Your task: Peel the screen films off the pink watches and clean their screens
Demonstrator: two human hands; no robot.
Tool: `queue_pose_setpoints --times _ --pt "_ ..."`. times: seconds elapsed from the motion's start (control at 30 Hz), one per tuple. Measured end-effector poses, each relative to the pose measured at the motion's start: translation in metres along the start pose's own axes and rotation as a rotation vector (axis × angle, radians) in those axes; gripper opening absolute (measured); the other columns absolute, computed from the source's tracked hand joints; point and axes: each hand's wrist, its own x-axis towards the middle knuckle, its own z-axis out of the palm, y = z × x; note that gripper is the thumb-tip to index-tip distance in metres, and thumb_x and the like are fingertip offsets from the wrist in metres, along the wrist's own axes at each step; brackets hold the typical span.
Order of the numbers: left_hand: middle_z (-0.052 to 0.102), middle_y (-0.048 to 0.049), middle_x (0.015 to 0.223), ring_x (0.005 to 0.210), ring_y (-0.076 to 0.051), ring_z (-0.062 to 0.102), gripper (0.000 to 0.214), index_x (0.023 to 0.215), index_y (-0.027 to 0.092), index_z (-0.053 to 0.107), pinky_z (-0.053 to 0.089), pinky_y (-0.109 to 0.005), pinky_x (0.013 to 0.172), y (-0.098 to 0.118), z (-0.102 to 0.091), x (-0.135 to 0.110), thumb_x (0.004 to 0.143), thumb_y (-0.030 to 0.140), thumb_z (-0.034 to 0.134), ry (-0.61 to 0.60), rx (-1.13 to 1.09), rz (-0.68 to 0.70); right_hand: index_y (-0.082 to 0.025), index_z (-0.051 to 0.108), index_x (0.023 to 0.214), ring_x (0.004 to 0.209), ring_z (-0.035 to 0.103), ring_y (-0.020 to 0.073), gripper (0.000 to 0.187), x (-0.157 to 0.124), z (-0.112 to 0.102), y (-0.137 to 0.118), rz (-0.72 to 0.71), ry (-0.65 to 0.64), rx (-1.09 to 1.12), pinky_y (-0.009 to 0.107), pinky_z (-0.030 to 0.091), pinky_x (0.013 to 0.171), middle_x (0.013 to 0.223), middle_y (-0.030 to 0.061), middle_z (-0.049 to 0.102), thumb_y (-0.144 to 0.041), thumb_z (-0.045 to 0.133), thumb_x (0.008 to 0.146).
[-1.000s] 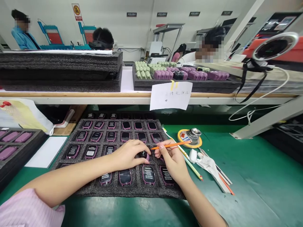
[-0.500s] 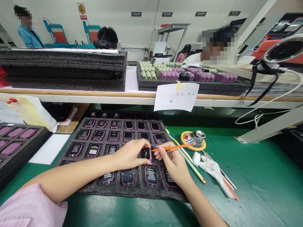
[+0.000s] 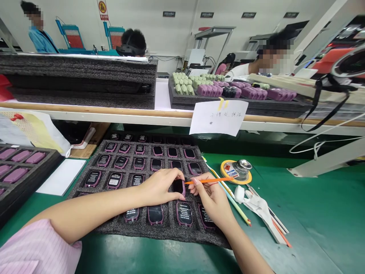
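My left hand [image 3: 165,185] is closed round a purple smartwatch [image 3: 179,187], with thumb and fingers on its edges. The watch's screen is dark, and it sits over the black foam tray [image 3: 114,225]. In my right hand [image 3: 209,192] is a thin orange pointed stick [image 3: 212,180], pinched between thumb and fingers. The stick's tip touches or nearly touches the watch's right side. Other purple watches lie face up in the tray's slots around my hands; one lit watch [image 3: 184,213] below shows lines of text, and others are dark.
Right of the tray stand a glass bottle with a metal top [image 3: 243,167], colored sticks [image 3: 238,211] and crumpled white tape [image 3: 261,203]. Another tray of purple pieces [image 3: 53,154] is at left. A shelf [image 3: 159,118] crosses ahead, with a hanging paper [image 3: 218,117]; co-workers are beyond.
The held watch's screen has gone from lit with a green picture to dark. The view has shifted slightly; both hands keep nearly the same pose and hold.
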Motion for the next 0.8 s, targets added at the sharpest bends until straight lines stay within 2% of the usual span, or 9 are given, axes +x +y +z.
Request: queue_pose_setpoints --times 0.37,0.43,0.5,0.57,0.67,0.73,0.8 --pt "0.068 -0.007 0.112 0.107 -0.025 0.064 0.041 0.106 0.02 0.057 0.05 -0.042 0.097 -0.002 0.001 0.001 0.078 0.037 0.082 -0.014 0.031 0.005 -0.02 0.063 0.085 0.061 0.069 0.0169 0.033 0.0 0.002 -0.003 -0.042 0.047 0.027 0.027 0.057 0.057 0.071 0.0053 0.07 -0.052 0.061 0.094" --pt "0.068 -0.0066 0.113 0.108 -0.025 0.063 0.039 0.108 0.021 0.059 0.049 -0.044 0.099 -0.002 0.0 0.0 0.08 0.038 0.08 -0.022 0.048 0.013 -0.019 0.064 0.085 0.059 0.068 0.0165 0.034 0.0 0.002 -0.005 -0.052 0.093 0.047 0.028 0.057 0.056 0.069 0.0047 0.07 -0.053 0.063 0.092" --pt "0.066 -0.0088 0.116 0.112 -0.027 0.061 0.041 0.113 0.019 0.059 0.047 -0.045 0.101 0.0 0.0 -0.003 0.083 0.039 0.077 -0.016 0.071 0.02 -0.02 0.063 0.088 0.059 0.067 0.0159 0.033 -0.002 0.0 -0.007 -0.065 0.194 0.071 0.028 0.057 0.057 0.068 0.0035 0.069 -0.053 0.063 0.092" --pt "0.063 -0.0119 0.119 0.115 -0.028 0.058 0.04 0.117 0.018 0.061 0.046 -0.045 0.102 0.006 0.001 -0.006 0.086 0.041 0.073 0.0 0.132 0.069 -0.02 0.06 0.09 0.059 0.067 0.0154 0.032 -0.004 -0.005 -0.011 -0.08 0.324 0.094 0.029 0.057 0.059 0.069 0.0023 0.069 -0.052 0.062 0.093" --pt "0.062 -0.0126 0.117 0.111 -0.028 0.057 0.034 0.107 0.019 0.069 0.049 -0.044 0.098 0.019 0.007 -0.014 0.091 0.048 0.065 -0.036 0.244 0.254 -0.021 0.059 0.088 0.059 0.066 0.0154 0.031 -0.014 -0.011 -0.021 -0.094 0.446 0.107 0.03 0.057 0.06 0.07 0.0018 0.068 -0.052 0.063 0.093" --pt "0.061 -0.0141 0.119 0.113 -0.03 0.057 0.035 0.101 0.018 0.072 0.049 -0.046 0.099 0.028 0.011 -0.02 0.091 0.051 0.063 -0.088 0.303 0.345 -0.021 0.062 0.086 0.058 0.066 0.0152 0.03 -0.023 -0.012 -0.028 -0.094 0.445 0.099 0.029 0.057 0.059 0.069 0.0016 0.068 -0.05 0.065 0.092" --pt "0.058 -0.0175 0.126 0.122 -0.035 0.053 0.036 0.102 0.016 0.071 0.046 -0.051 0.104 0.034 0.012 -0.027 0.089 0.05 0.065 -0.112 0.346 0.331 -0.021 0.064 0.086 0.059 0.066 0.0151 0.026 -0.035 -0.01 -0.033 -0.095 0.384 0.07 0.027 0.057 0.06 0.07 0.0019 0.068 -0.046 0.065 0.093"
